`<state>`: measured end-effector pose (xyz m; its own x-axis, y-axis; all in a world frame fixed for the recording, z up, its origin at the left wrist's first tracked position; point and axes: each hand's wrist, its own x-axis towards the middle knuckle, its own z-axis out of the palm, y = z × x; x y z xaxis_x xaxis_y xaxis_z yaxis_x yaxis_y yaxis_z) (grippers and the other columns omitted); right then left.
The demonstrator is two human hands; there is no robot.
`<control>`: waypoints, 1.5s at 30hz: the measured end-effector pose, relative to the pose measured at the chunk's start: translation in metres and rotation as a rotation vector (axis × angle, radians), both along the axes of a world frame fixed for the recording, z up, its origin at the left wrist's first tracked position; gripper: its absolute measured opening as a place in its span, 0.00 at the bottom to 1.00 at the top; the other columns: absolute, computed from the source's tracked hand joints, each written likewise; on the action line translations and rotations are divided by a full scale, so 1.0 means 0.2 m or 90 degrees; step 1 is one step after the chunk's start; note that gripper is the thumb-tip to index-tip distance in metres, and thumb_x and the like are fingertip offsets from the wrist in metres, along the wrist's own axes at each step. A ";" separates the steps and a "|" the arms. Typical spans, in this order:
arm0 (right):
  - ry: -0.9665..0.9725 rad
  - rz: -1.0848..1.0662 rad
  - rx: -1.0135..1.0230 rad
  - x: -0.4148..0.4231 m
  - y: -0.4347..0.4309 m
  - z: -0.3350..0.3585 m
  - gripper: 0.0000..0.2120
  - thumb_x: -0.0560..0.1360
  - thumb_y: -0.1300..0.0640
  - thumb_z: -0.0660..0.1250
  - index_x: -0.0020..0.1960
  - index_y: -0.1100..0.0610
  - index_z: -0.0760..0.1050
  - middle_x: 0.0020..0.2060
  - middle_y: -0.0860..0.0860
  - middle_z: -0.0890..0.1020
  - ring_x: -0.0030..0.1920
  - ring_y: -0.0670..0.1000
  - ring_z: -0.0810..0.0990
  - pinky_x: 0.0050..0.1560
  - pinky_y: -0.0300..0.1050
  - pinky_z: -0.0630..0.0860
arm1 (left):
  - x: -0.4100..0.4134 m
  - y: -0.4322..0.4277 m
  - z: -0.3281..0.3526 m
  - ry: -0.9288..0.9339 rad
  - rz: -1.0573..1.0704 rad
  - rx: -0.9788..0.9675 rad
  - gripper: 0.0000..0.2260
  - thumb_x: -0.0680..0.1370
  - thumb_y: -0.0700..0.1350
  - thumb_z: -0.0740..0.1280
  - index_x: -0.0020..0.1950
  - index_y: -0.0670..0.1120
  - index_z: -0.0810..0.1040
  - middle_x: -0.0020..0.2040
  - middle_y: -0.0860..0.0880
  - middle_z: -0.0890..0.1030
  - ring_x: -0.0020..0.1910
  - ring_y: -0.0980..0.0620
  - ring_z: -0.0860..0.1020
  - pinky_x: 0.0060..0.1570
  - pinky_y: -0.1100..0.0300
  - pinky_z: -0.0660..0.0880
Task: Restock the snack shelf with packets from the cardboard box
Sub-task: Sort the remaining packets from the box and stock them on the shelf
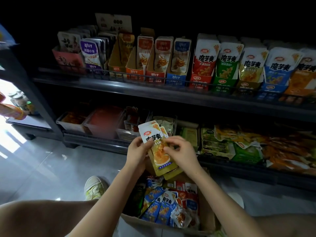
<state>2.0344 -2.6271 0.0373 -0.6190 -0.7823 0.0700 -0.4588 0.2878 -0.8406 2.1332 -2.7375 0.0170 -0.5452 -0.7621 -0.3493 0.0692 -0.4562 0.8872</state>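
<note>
Both hands hold a small stack of yellow packets (159, 151) upright above the cardboard box (207, 218). The left hand (136, 151) has its fingers closed around the stack's left edge; the right hand (181, 151) pinches the front packet with curled fingers. The box sits on the floor (42, 168) below, full of blue and red packets (164, 204). The snack shelf (119, 86) stands just behind, its upper row lined with display cartons (201, 81).

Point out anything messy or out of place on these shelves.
The lower shelf's right side holds loose packets heaped at all angles, unlike the upright rows in the display cartons on the upper shelf. Packets in the cardboard box are jumbled too.
</note>
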 end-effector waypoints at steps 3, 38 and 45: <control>-0.019 -0.060 0.000 -0.06 0.02 0.00 0.23 0.71 0.55 0.73 0.65 0.52 0.73 0.53 0.45 0.75 0.51 0.43 0.74 0.49 0.35 0.73 | -0.02 -0.01 0.03 0.003 -0.030 -0.014 0.06 0.76 0.37 0.69 0.52 0.41 0.76 0.42 0.45 0.84 0.36 0.50 0.82 0.34 0.56 0.79; -0.103 -0.370 -0.405 -1.02 0.48 0.83 0.16 0.75 0.69 0.66 0.59 0.57 0.71 0.49 0.50 0.81 0.50 0.45 0.81 0.45 0.38 0.77 | -0.85 0.11 0.67 0.003 -0.157 -0.234 0.06 0.76 0.38 0.70 0.51 0.46 0.77 0.50 0.48 0.83 0.50 0.47 0.82 0.51 0.48 0.79; 0.021 -0.345 -0.416 -1.38 0.30 0.90 0.15 0.76 0.65 0.66 0.62 0.59 0.71 0.60 0.52 0.77 0.64 0.53 0.73 0.64 0.48 0.71 | -1.00 0.04 0.78 0.028 -0.159 -0.262 0.06 0.77 0.39 0.69 0.51 0.48 0.77 0.50 0.48 0.84 0.50 0.48 0.82 0.53 0.44 0.79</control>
